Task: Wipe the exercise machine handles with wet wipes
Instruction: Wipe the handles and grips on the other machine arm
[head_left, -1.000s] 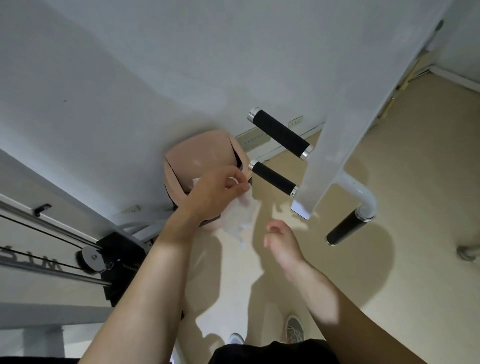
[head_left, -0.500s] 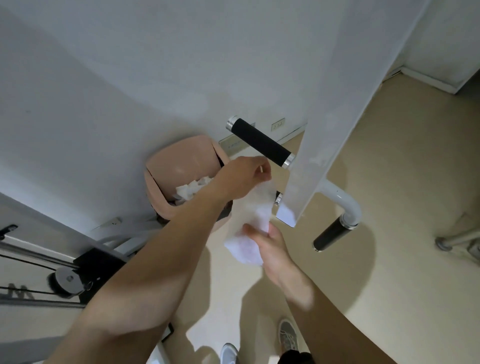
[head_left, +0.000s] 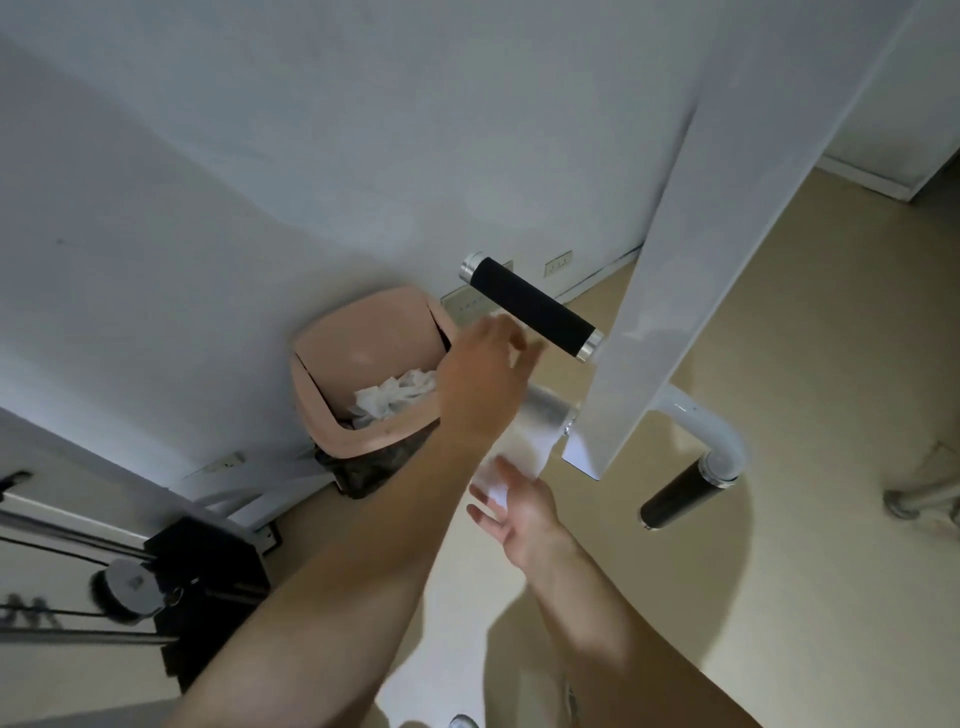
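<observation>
Draping over the middle handle (head_left: 550, 415) at frame centre, the wipe (head_left: 524, 441) is best wrapped snugly, pinched above by the left hand (head_left: 483, 379) and below by the half-open right hand (head_left: 519, 514).

Plain white wall (head_left: 260, 156) across the upper left, dim and evenly lit, with pale socket plates (head_left: 558, 269) low near the skirting. Beige floor (head_left: 805, 364) on the right, crossed by soft shadows. Pink waste bin (head_left: 363, 374) against the wall, dark liner under the rim, crumpled white tissues (head_left: 395, 395) inside. Wide white post (head_left: 727, 234) slanting down at the right. Black pulley block (head_left: 208, 587) with cables at the lower left. Metal foot (head_left: 919, 496) at the far right edge.
</observation>
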